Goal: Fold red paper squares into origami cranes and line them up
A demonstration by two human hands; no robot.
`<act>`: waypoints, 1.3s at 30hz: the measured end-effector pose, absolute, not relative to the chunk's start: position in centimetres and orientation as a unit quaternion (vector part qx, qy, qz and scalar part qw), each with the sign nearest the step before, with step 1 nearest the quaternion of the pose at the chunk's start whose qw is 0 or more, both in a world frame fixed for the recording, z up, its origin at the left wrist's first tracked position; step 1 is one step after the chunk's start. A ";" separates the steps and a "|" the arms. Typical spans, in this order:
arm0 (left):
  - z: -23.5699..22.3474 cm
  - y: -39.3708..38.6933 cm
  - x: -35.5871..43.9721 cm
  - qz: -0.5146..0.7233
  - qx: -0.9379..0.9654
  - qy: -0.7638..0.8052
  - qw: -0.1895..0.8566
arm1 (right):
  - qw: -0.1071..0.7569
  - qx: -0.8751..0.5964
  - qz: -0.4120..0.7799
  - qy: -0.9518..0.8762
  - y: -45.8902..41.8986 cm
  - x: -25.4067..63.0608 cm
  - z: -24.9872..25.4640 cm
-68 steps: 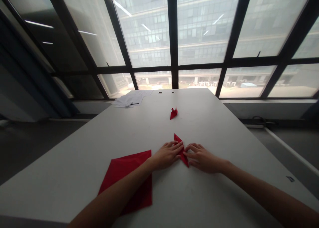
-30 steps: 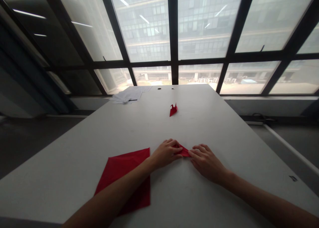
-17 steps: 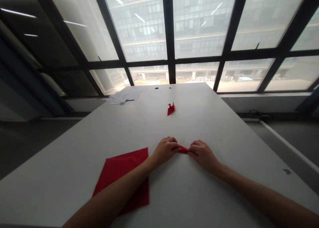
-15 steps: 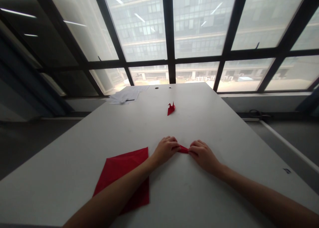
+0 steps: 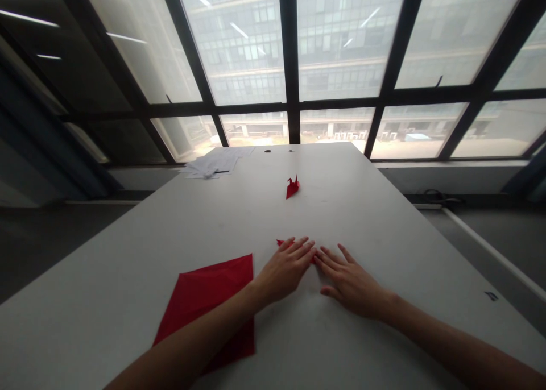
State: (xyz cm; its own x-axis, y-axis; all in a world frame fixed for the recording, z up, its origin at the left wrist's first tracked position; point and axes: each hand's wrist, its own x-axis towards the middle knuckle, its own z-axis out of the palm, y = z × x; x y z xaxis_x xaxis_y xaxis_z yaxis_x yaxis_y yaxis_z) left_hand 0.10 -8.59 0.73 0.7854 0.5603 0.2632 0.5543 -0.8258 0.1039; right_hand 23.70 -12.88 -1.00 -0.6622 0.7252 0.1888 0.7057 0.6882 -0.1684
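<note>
Clock centred on the folded red paper (image 5: 280,242). The paper is pressed to the white table (image 5: 205,219) beneath the left hand (image 5: 284,270), fingers flat, slightly spread. Its 4 o'clock end is met by the fingertips of the right hand (image 5: 350,282), fingers spread. A red paper crane (image 5: 292,189) is seen at 12 o'clock; a red sheet (image 5: 205,287), partly covered by the left forearm (image 5: 187,339), at 8.

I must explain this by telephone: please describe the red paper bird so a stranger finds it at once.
On the white table, look past the left hand toward the windows. The small bird stands alone near the table's middle. Unlike the flat red sheet and the folded piece under that hand, it has two thin points rising.
</note>
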 end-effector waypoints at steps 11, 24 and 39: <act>0.2 -8.7 -0.8 0.031 0.958 0.280 0.056 | 0.108 -0.382 0.156 -0.904 -11.7 27.7 0.8; 0.1 -8.6 -0.7 0.024 0.959 0.281 0.038 | 0.136 -0.459 0.076 -0.875 -12.9 25.5 -0.9; 0.2 -9.6 -0.5 0.049 0.949 0.310 0.020 | 0.242 -0.598 0.068 -0.761 -11.5 25.3 0.0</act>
